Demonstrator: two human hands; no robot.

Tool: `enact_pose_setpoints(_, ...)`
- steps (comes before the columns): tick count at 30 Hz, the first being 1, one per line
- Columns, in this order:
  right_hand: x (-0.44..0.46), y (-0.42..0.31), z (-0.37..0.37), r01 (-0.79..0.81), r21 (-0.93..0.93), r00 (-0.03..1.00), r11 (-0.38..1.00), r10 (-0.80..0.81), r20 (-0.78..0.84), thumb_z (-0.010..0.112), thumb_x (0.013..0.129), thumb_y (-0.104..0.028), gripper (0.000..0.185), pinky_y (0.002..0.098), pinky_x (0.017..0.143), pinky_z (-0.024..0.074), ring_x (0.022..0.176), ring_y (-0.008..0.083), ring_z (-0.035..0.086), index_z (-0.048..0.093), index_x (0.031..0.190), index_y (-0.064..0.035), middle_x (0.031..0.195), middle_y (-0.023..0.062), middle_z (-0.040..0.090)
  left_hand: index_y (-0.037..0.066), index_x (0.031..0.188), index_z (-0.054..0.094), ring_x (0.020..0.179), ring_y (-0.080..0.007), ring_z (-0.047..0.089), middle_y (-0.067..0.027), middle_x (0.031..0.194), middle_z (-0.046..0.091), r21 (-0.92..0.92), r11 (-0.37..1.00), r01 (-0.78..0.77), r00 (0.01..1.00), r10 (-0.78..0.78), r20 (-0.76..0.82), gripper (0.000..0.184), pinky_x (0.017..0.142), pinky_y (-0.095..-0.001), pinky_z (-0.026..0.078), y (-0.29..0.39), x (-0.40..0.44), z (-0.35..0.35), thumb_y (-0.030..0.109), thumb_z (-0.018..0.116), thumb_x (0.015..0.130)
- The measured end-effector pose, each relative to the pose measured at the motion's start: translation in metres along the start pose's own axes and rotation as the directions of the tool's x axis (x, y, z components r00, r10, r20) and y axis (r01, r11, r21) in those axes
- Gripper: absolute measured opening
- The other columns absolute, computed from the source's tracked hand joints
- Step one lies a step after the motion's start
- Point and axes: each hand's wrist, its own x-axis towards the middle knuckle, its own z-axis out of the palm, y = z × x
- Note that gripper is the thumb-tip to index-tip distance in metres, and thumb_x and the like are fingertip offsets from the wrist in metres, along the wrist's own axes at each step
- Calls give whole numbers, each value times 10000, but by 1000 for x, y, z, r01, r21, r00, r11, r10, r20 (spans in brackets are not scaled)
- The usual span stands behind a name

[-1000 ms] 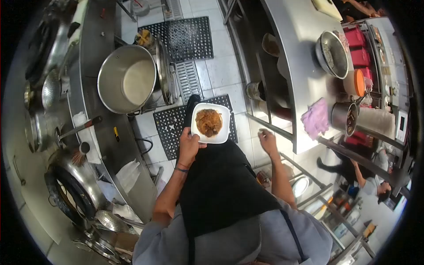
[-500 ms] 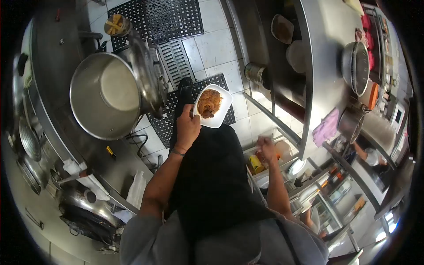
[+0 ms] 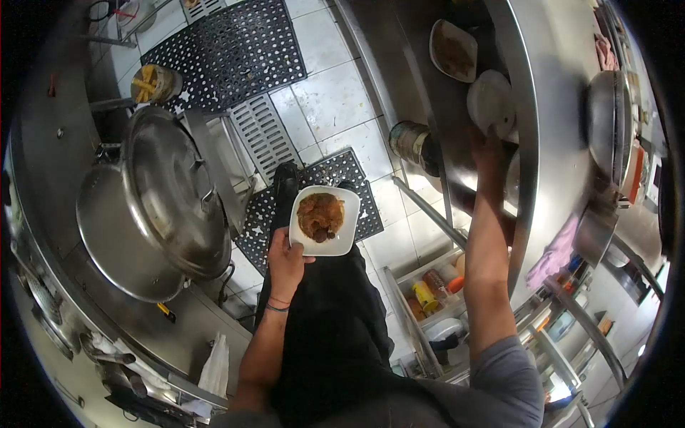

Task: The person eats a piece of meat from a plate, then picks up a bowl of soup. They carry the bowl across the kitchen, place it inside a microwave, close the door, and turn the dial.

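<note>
My left hand [image 3: 287, 258] grips the near left edge of a squarish white dish [image 3: 347, 239], thumb over the rim. Reddish-brown, saucy food [image 3: 320, 215] lies in the middle of the dish, which is held above my legs. My right hand [image 3: 486, 148] reaches into the shaded shelf under the steel counter, fingers stretched towards a round white dish or lid [image 3: 491, 103]. Its fingertips are at the near edge of that piece; whether they touch it is hard to see. Behind it on the shelf sits another white dish [image 3: 454, 51] with brown food.
At left, a large steel pot [image 3: 121, 235] carries a tilted lid [image 3: 168, 189]. A can [image 3: 412, 143] stands by the shelf. Below the counter, a bin [image 3: 428, 285] holds bottles and jars. Black perforated mats [image 3: 235, 53] and a drain grate [image 3: 262, 132] cover floor tiles.
My right hand has moved from above the bottle bin forward into the shelf. The dish in my left hand has come lower in view. My view has shifted, and the pot's lid now covers more of its opening.
</note>
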Motion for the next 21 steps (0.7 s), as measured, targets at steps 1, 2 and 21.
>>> enact_pose_setpoints(1,0,7,1,29,-88,999,996,-27,20,573,1019,-290,387,422,861,571,976,307,671,581,1230,34,1156,208,664,-31,1208,499,803,-161,686,-122,1055,634,-23,1000,6,1000,-6,10,313,594,-248,619,-2,3,2,-47,460,898)
enact_pose_setpoints(2,0,14,1,43,-146,999,988,-39,33,580,1015,-284,393,442,879,568,988,323,668,579,1240,38,1166,216,661,-29,1208,499,811,-160,686,-124,1062,632,-46,999,12,1000,-11,20,307,596,-248,620,-3,5,4,-50,457,905)
enact_pose_setpoints(21,-8,64,-18,-187,874,958,449,278,63,578,944,-52,432,339,985,499,1176,267,610,510,1365,16,1266,205,623,3,1224,531,812,-191,714,-105,1080,663,-1,997,-71,997,71,-37,293,601,-298,638,44,50,15,2,491,933)
